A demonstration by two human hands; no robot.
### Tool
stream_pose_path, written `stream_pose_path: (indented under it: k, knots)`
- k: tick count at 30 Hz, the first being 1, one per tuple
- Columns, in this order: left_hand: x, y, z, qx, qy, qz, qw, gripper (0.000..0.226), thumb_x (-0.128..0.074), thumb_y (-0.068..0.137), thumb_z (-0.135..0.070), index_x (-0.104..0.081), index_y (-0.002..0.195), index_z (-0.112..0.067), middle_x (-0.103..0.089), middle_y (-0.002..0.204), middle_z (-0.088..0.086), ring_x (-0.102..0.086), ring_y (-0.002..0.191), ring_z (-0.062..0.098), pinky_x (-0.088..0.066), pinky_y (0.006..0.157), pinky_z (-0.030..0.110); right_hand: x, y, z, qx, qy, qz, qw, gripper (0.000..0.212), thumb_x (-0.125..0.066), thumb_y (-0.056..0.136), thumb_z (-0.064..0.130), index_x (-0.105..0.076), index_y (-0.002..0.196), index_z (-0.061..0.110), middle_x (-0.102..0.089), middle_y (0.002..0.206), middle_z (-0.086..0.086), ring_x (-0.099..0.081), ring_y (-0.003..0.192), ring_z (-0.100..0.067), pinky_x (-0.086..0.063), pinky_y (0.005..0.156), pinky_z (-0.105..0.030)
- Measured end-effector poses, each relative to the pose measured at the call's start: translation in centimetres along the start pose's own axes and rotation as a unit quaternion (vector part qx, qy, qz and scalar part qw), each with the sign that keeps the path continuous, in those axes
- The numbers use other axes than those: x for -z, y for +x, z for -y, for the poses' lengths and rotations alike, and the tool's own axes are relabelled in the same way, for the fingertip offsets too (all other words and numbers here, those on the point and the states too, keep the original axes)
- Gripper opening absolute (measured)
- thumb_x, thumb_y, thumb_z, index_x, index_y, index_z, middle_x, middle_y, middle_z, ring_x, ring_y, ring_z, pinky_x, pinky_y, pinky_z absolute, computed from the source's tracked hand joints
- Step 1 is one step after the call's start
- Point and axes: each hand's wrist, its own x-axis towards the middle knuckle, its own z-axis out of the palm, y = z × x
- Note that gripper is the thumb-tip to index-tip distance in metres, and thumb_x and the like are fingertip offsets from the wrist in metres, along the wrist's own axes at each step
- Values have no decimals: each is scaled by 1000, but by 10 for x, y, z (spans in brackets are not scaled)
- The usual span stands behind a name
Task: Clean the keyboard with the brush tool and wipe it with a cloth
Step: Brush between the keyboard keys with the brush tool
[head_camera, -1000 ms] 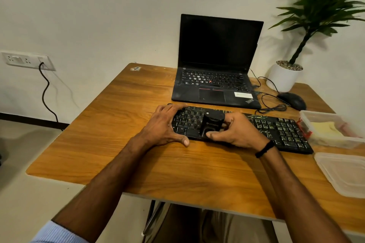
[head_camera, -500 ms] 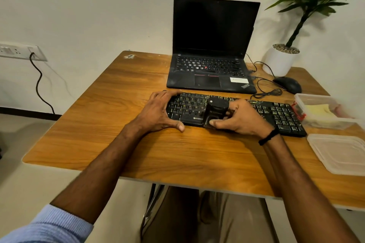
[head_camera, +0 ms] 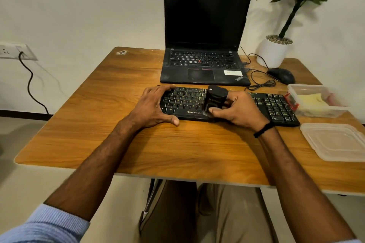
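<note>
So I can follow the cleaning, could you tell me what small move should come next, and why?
Probably sweep the brush tool rightward along the keyboard: the right hand grips it near the board's middle, the left hand holds the left end, and the right-hand keys lie beyond it.

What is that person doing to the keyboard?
A person is cleaning the black keyboard on the wooden table. The left hand grips its left end to steady it. The right hand holds a black brush tool down on the keys near the middle. What looks like a yellow cloth lies in the clear box on the right.
</note>
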Motion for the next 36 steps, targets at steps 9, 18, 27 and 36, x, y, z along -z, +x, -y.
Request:
stream_pose_path:
  k: [9,18,27,36]
  knots:
    - [0,-1,1,-2,-5,-4,1000,128,-71,47,-86,-29,156,-33,-41,155,2,-23,132,11,-30,110,42,-4,-16,13,17,-13,3,1000,31,-83,74,23,-60,88,37,-56,81,25,-54,80,11,-46,63,-4]
    - [-1,0,3,-4,-7,-3,1000,128,-70,47,-87,-29,156,-34,-40,155,2,-21,132,9,-28,109,39,-6,-22,3,7,-3,38,999,30,-83,73,23,-60,84,39,-64,87,15,-61,85,0,-51,70,-16]
    - [-1,0,3,-6,-7,-2,1000,129,-70,47,-88,-29,156,-34,-41,155,2,-22,132,10,-30,108,39,-6,-26,-4,6,19,-48,999,31,-80,76,22,-61,97,35,-57,90,22,-54,85,8,-51,69,-14]
    - [0,0,5,-15,-5,-10,1000,127,-72,48,-86,-31,156,-32,-42,155,0,-24,132,10,-31,110,42,-10,-3,13,26,18,50,998,27,-82,75,17,-63,84,34,-64,81,20,-62,75,14,-44,60,-3]
